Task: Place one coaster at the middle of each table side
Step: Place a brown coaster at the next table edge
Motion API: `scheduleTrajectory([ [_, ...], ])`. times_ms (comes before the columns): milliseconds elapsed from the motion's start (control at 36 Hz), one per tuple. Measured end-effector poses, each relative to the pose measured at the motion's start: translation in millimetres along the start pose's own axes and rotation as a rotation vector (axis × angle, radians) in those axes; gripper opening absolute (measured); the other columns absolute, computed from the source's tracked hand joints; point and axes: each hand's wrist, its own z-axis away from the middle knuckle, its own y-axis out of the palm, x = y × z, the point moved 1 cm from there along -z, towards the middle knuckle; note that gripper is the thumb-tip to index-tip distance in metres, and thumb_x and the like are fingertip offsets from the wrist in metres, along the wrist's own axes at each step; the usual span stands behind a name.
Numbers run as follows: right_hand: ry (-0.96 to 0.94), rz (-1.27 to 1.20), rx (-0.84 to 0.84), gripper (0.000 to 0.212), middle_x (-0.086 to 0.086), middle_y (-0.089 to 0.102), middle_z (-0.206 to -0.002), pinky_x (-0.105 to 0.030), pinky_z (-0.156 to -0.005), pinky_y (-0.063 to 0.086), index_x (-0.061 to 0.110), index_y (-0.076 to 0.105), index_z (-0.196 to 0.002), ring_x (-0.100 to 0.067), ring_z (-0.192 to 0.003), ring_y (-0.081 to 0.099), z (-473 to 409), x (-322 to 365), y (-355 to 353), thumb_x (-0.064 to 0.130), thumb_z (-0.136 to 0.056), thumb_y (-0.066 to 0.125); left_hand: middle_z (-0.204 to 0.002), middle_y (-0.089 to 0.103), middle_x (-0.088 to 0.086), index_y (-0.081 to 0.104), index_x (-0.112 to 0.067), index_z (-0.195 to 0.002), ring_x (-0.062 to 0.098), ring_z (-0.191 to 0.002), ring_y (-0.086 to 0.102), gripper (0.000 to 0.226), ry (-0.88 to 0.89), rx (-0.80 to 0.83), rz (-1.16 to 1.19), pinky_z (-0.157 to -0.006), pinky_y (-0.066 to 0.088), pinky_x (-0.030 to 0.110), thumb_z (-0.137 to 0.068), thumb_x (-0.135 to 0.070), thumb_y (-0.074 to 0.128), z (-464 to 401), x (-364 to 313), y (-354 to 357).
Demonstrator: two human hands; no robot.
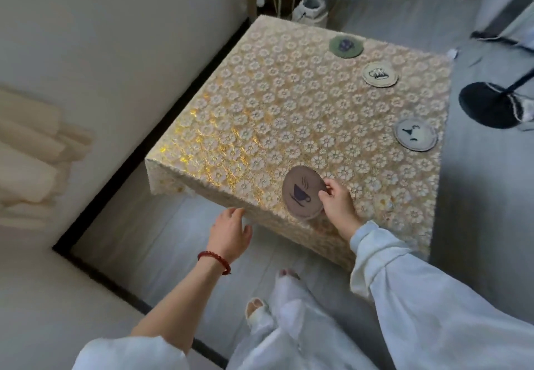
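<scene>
A square table [289, 103] wears a gold floral lace cloth. My right hand [336, 200] pinches the right edge of a brown coaster [302, 193] with a teacup picture, lying flat by the near side's edge. A grey-white coaster [416, 134] lies near the right side. A cream coaster [380, 74] sits toward the far right, and a green coaster [346, 46] rests by the far edge. My left hand [229, 232] hangs with spread fingers just off the near edge, its fingertips at the draped cloth, holding nothing.
A white wall with a black baseboard [161, 115] runs close along the table's left side. A round black lamp base [488, 105] stands on the grey floor at the right. Clutter and a pale bag [310, 8] sit behind the table. My feet [271, 297] are beside the near edge.
</scene>
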Motion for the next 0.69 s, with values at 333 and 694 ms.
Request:
scheduleTrajectory([
  [333, 0.134, 0.321, 0.168, 0.043, -0.015, 0.057, -0.122, -0.026, -0.057, 0.051, 0.014, 0.040, -0.131, -0.018, -0.065, 0.054, -76.2, -14.4, 40.5, 0.007, -0.088, 0.042, -0.136, 0.041, 0.012, 0.039, -0.013, -0.129, 0.031, -0.122, 0.040, 0.045, 0.075, 0.183, -0.117, -0.102, 0.037, 0.048, -0.087, -0.027, 0.049, -107.5, 4.5, 5.9],
  [694, 0.097, 0.351, 0.159, 0.046, -0.010, 0.038, -0.135, -0.033, -0.106, 0.033, 0.010, 0.034, -0.134, -0.022, -0.122, 0.038, -92.0, -5.3, 53.7, 0.006, -0.089, 0.043, -0.155, 0.001, 0.003, 0.008, -0.038, -0.136, 0.029, -0.140, -0.005, 0.091, 0.237, 0.266, -0.314, -0.109, -0.005, 0.058, -0.065, -0.048, 0.064, -172.2, 8.5, 25.6],
])
